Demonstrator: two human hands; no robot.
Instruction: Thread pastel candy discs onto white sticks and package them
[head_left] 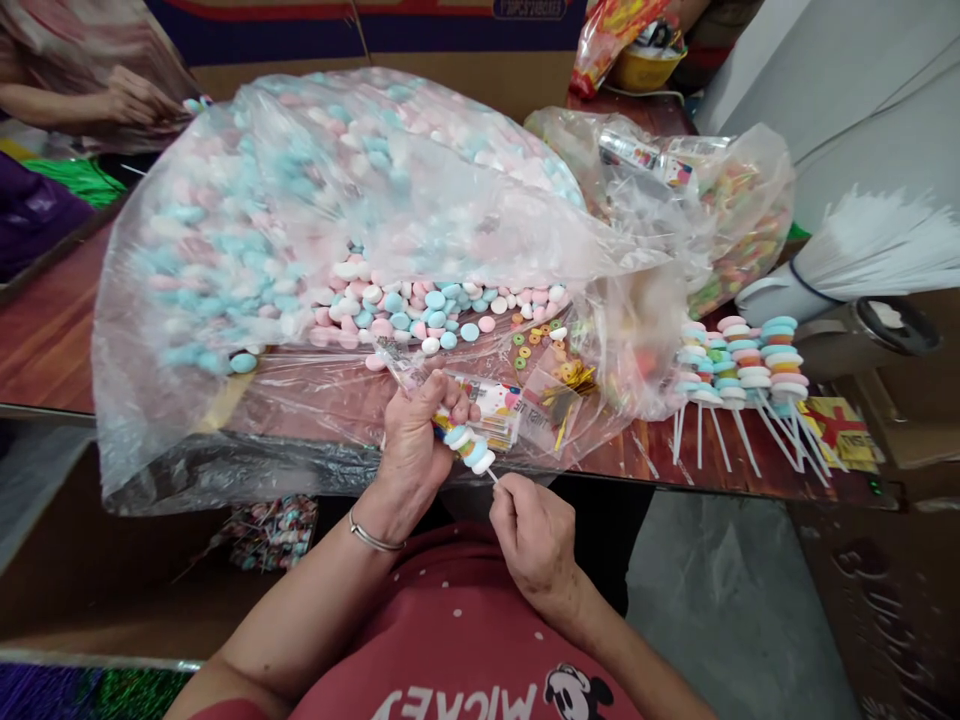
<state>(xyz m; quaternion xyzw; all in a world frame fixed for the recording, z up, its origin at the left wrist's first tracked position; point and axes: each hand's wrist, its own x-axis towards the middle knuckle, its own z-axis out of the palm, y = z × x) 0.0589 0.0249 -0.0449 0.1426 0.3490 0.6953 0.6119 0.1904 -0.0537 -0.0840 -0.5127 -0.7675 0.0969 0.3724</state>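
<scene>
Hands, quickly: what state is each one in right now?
Left hand: closed, holding a printed wrapper and the loaded end of a candy stick.
Right hand: closed, pinching the bare end of the candy stick.

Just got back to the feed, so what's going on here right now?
The person's left hand holds a candy skewer of stacked pastel discs against a small printed wrapper, while the right hand pinches its stick end. A big clear bag of pastel candies lies open on the table ahead; finished skewers lie to the right.
</scene>
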